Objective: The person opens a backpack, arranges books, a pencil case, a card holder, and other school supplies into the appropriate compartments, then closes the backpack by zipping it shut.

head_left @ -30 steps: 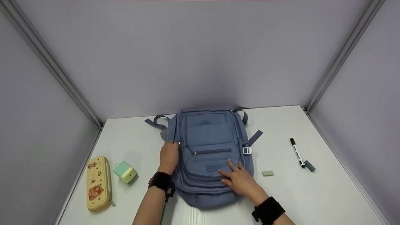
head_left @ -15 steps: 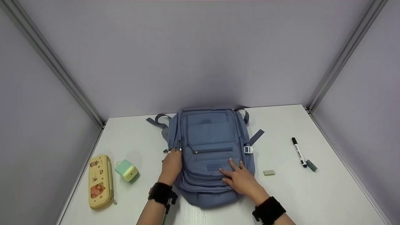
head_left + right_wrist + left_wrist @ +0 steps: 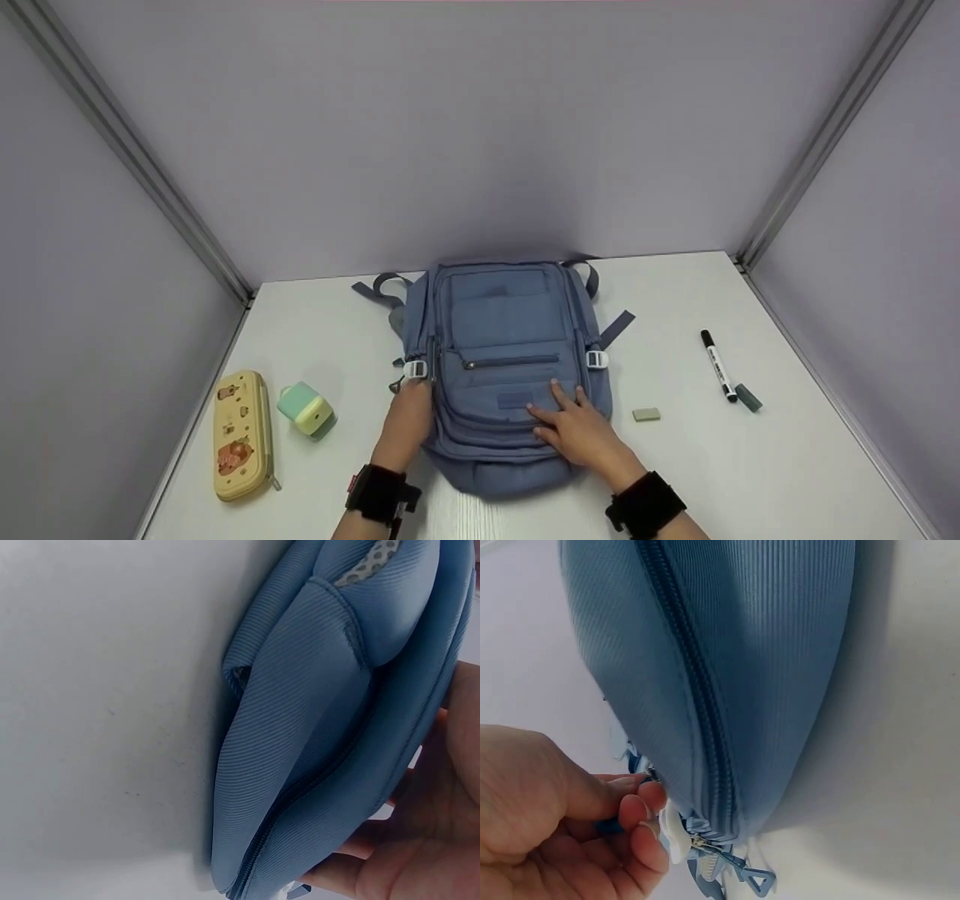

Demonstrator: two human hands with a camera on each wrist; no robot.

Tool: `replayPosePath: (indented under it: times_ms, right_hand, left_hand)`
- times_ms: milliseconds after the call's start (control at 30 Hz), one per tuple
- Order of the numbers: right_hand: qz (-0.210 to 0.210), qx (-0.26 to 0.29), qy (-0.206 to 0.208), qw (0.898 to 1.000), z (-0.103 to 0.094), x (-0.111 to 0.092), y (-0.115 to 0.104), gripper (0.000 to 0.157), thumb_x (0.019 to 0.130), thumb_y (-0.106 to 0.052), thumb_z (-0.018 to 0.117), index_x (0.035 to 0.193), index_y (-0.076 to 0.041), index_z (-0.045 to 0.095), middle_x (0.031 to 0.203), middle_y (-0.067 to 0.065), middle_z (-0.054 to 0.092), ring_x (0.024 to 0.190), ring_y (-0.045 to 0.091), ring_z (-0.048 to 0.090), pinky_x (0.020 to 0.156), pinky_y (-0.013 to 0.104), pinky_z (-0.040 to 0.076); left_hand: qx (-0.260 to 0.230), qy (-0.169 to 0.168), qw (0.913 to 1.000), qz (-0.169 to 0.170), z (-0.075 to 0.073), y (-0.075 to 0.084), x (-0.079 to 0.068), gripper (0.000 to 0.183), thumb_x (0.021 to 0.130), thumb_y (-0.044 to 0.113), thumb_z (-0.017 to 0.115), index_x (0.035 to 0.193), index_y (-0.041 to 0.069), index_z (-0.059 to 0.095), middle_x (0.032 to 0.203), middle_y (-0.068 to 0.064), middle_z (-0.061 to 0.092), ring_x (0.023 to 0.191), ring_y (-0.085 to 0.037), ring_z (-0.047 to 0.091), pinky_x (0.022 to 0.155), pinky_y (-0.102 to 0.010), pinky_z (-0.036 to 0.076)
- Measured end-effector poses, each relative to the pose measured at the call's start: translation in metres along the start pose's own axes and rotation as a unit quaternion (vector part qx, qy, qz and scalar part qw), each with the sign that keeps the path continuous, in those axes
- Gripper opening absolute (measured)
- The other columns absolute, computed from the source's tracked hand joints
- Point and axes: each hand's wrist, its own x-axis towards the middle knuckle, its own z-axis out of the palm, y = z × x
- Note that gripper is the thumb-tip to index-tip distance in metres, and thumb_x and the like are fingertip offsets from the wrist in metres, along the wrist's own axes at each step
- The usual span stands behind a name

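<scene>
A blue backpack [image 3: 506, 322] lies on the white table with its front pockets facing up. At its left side, my left hand [image 3: 409, 416] has thumb and fingers pinched together on a zipper pull [image 3: 652, 775], mostly hidden by the fingertips. Just above that hand is a white buckle [image 3: 415, 369]. A second zipper, with a triangular pull [image 3: 757, 881], runs along the bag's side. My right hand [image 3: 581, 433] rests with spread, straight fingers on the lower right of the bag's front, beside the fabric label [image 3: 514, 400].
To the left lie a yellow pencil case [image 3: 241, 435] and a small green-and-yellow block-shaped item [image 3: 306, 409]. On the right are a small pale green eraser-like block [image 3: 646, 414], a black-and-white marker [image 3: 718, 365] and a dark green piece [image 3: 748, 398]. Walls enclose the table's back and sides.
My left hand has moved down along the bag's left side, toward the front of the table, uncovering the white buckle. The right hand has stayed in place on the bag.
</scene>
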Motion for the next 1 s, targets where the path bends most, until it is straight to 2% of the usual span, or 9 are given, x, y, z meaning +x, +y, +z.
replayPosePath:
  times_ms: [100, 233, 333, 500, 600, 733, 833, 900, 1000]
  right_hand:
    - [0.0, 0.0, 0.0, 1.0, 0.0, 0.0, 0.0, 0.041, 0.1, -0.036, 0.055, 0.136, -0.018, 0.061, 0.148, 0.033, 0.033, 0.124, 0.069, 0.028, 0.096, 0.069, 0.035]
    - [-0.013, -0.001, 0.008, 1.0, 0.001, 0.001, -0.001, 0.04, 0.1, -0.034, 0.056, 0.134, -0.015, 0.062, 0.147, 0.035, 0.033, 0.126, 0.067, 0.029, 0.099, 0.068, 0.032]
    - [-0.018, -0.002, 0.014, 1.0, 0.0, 0.002, -0.001, 0.039, 0.099, -0.033, 0.057, 0.133, -0.014, 0.063, 0.146, 0.036, 0.034, 0.128, 0.064, 0.031, 0.102, 0.068, 0.028]
    - [-0.019, -0.008, 0.016, 1.0, 0.0, 0.003, -0.002, 0.039, 0.099, -0.033, 0.058, 0.133, -0.015, 0.063, 0.146, 0.036, 0.034, 0.129, 0.062, 0.032, 0.103, 0.067, 0.028]
    - [0.006, -0.023, 0.02, 1.0, -0.001, 0.004, -0.005, 0.039, 0.099, -0.036, 0.058, 0.133, -0.019, 0.063, 0.148, 0.031, 0.036, 0.128, 0.063, 0.032, 0.097, 0.07, 0.032]
    - [-0.001, -0.079, 0.068, 0.994, 0.002, 0.008, -0.006, 0.037, 0.093, -0.041, 0.065, 0.127, -0.025, 0.068, 0.144, 0.026, 0.044, 0.128, 0.057, 0.037, 0.099, 0.069, 0.031]
    - [-0.053, -0.1, 0.096, 0.989, 0.009, 0.016, -0.003, 0.041, 0.089, -0.04, 0.07, 0.128, -0.027, 0.067, 0.142, 0.025, 0.044, 0.131, 0.054, 0.035, 0.104, 0.065, 0.028]
    - [-0.074, -0.086, 0.085, 0.99, 0.012, 0.021, -0.001, 0.046, 0.089, -0.04, 0.07, 0.133, -0.027, 0.063, 0.146, 0.025, 0.04, 0.135, 0.054, 0.03, 0.104, 0.065, 0.028]
    - [-0.075, -0.061, 0.056, 0.994, 0.014, 0.028, 0.0, 0.049, 0.091, -0.041, 0.066, 0.139, -0.028, 0.058, 0.151, 0.024, 0.033, 0.136, 0.057, 0.023, 0.103, 0.068, 0.028]
  left_hand:
    - [0.007, -0.014, 0.9999, 0.006, -0.004, 0.002, -0.004, 0.008, 0.088, -0.01, 0.055, 0.092, -0.008, 0.062, 0.084, -0.022, 0.061, 0.075, -0.039, 0.065, 0.063, -0.048, 0.052]
    - [0.009, -0.02, 0.9997, 0.014, -0.01, 0.005, -0.01, 0.01, 0.086, -0.011, 0.055, 0.088, -0.007, 0.064, 0.079, -0.02, 0.061, 0.071, -0.037, 0.065, 0.061, -0.046, 0.052]
    - [0.003, -0.027, 0.9996, 0.01, -0.016, 0.009, -0.014, 0.01, 0.086, -0.011, 0.057, 0.084, -0.006, 0.065, 0.075, -0.018, 0.06, 0.067, -0.035, 0.065, 0.058, -0.046, 0.052]
    - [-0.007, -0.058, 0.9983, 0.0, -0.024, 0.012, -0.021, 0.009, 0.088, -0.008, 0.058, 0.086, -0.006, 0.066, 0.075, -0.018, 0.061, 0.067, -0.034, 0.065, 0.057, -0.045, 0.051]
    - [-0.009, -0.062, 0.998, -0.004, -0.022, 0.011, -0.023, 0.008, 0.088, -0.008, 0.059, 0.092, -0.007, 0.066, 0.079, -0.019, 0.062, 0.071, -0.035, 0.065, 0.061, -0.046, 0.051]
    - [-0.021, -0.038, 0.999, -0.011, -0.015, 0.01, -0.024, 0.006, 0.089, -0.005, 0.06, 0.093, -0.008, 0.064, 0.081, -0.019, 0.062, 0.074, -0.038, 0.065, 0.064, -0.049, 0.051]
    - [-0.02, -0.002, 0.9998, -0.007, -0.009, 0.009, -0.023, 0.005, 0.089, -0.002, 0.063, 0.086, -0.005, 0.062, 0.077, -0.017, 0.061, 0.069, -0.037, 0.064, 0.06, -0.048, 0.051]
    - [-0.017, 0.016, 0.9997, -0.007, -0.005, 0.007, -0.022, 0.008, 0.088, 0.0, 0.066, 0.082, -0.003, 0.062, 0.074, -0.016, 0.06, 0.066, -0.036, 0.064, 0.057, -0.047, 0.05]
    - [-0.013, 0.036, 0.9992, -0.013, 0.001, 0.002, -0.017, 0.011, 0.087, 0.003, 0.07, 0.079, 0.0, 0.063, 0.072, -0.014, 0.061, 0.063, -0.034, 0.064, 0.054, -0.045, 0.049]
